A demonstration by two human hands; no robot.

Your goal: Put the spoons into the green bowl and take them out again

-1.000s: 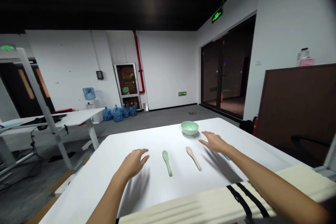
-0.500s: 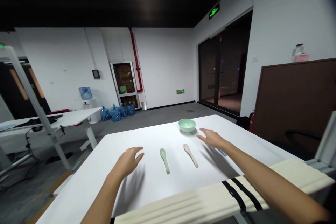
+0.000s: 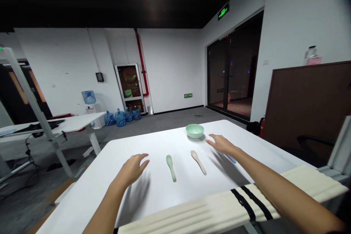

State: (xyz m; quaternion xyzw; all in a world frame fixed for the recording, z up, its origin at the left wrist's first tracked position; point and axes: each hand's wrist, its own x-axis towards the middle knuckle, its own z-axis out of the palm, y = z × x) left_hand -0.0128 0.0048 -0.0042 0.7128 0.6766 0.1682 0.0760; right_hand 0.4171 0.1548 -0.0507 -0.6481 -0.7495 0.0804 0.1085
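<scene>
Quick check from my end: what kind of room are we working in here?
Most likely an open-plan office or lab space, not a kitchen: white desks, a water dispenser with spare blue jugs by the far wall, and a green exit sign above glass doors.

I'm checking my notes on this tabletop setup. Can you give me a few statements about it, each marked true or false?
1. A pale green round bowl stands on the white table, beyond both spoons. True.
2. The light green spoon lies left of the beige spoon. True.
3. The left hand grips the light green spoon. False: it is open and empty, left of that spoon and apart from it.
4. The beige spoon lies inside the bowl. False: it lies flat on the table, nearer than the bowl.
5. The right hand is open, just right of the bowl. True.
</scene>
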